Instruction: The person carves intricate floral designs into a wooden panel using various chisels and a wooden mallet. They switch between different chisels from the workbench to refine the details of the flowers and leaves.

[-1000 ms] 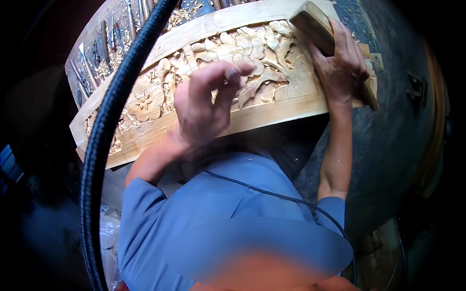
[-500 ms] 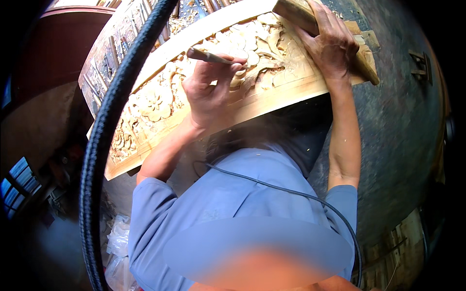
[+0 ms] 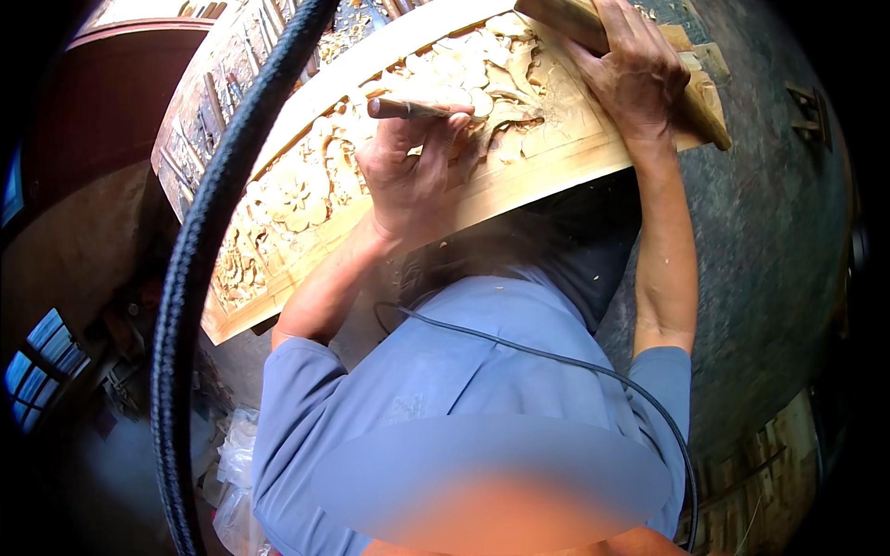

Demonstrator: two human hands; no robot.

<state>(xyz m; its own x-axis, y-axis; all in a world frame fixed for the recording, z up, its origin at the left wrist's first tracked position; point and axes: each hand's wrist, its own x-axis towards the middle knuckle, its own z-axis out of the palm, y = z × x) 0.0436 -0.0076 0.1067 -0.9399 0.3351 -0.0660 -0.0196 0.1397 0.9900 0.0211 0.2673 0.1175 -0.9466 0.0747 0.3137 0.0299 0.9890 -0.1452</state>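
Observation:
My left hand (image 3: 408, 181) is closed round a carving chisel (image 3: 400, 108), its wooden handle end sticking out to the left. The fingers hide much of the blade, and I cannot make out its cutting edge. Under that hand lies a pale wooden panel (image 3: 371, 218) carved in relief with flowers and curling leaves. At the panel's right end my right hand (image 3: 640, 88) wraps over a thick, bat-shaped wooden mallet (image 3: 563, 22). The mallet's narrower end juts out past the wrist on the right.
Rows of chisels (image 3: 215, 100) with wooden handles lie among shavings beyond the panel. Small wood blocks (image 3: 709, 61) sit by its right end. A thick black braided cable (image 3: 199, 250) crosses the left side; a thin cord (image 3: 519, 348) runs over my shirt. Plastic bags (image 3: 239, 463) are at lower left.
The chisel handle lies flatter, and my left hand has turned slightly with it. My right hand keeps its hold on the mallet. The whole view has shifted a little.

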